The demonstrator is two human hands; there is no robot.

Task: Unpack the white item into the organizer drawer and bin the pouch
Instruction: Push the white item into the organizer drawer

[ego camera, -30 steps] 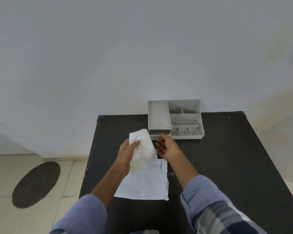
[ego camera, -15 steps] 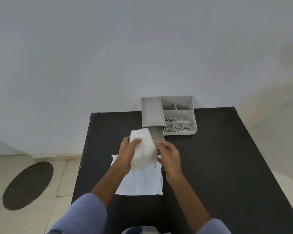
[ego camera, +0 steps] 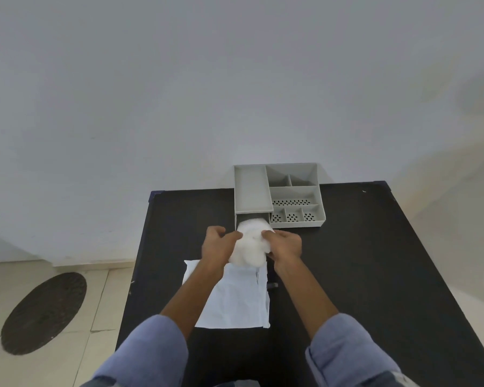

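Note:
A soft white bundled item (ego camera: 251, 244) is held between both hands just in front of the grey organizer (ego camera: 294, 195). Its far end lies in the pulled-out drawer (ego camera: 238, 220) under the organizer's left tray. My left hand (ego camera: 218, 244) grips the item's left side and my right hand (ego camera: 286, 245) grips its right side. A flat white pouch (ego camera: 235, 300) lies on the black table (ego camera: 361, 261) under my forearms, nearer to me.
The organizer stands at the table's far edge against a pale wall, with several small perforated compartments on its right. A dark oval mat (ego camera: 44, 310) lies on the tiled floor to the left of the table.
Both hands have moved the white item forward, from above the pouch to the drawer mouth. The right hand went from the drawer front onto the item. The drawer now stands pulled out.

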